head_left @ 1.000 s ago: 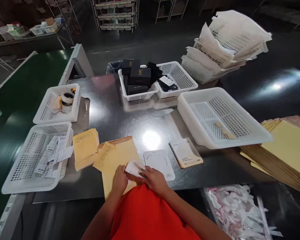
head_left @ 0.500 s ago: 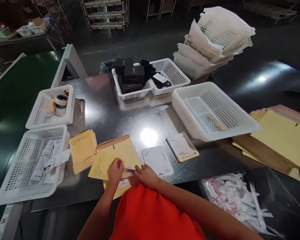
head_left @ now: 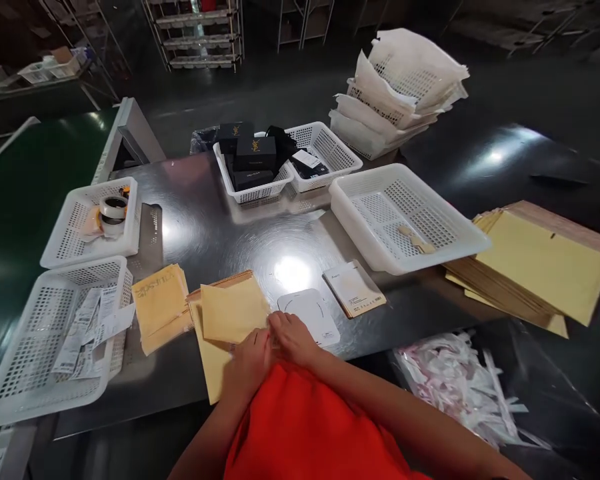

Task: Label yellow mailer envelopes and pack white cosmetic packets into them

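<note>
My left hand (head_left: 253, 359) and my right hand (head_left: 293, 339) are close together at the table's front edge, fingers curled. Both grip the lower right end of a yellow paper envelope (head_left: 234, 313); their exact pinch is partly hidden. Beneath it lie more yellow envelopes (head_left: 211, 373) in a pile. Just beyond my right hand rests a white card with rounded corners (head_left: 315, 313). To its right is a small stack of printed white cards or booklets (head_left: 354, 288). Left of the pile sits a stack of darker yellow envelopes (head_left: 161, 308) with handwriting on top.
At left are a basket with tape rolls (head_left: 63, 230) and a basket of printed labels (head_left: 17, 360). Black boxes (head_left: 255, 153) fill a basket at the back. A white basket (head_left: 365, 230) and large envelopes (head_left: 555, 253) are on the right. Torn strips (head_left: 460, 387) lie in a bag below.
The envelope has turned, and its handwriting no longer shows. My left hand has moved right, up against my right hand. The white strip between my hands is out of sight. The view has shifted slightly.
</note>
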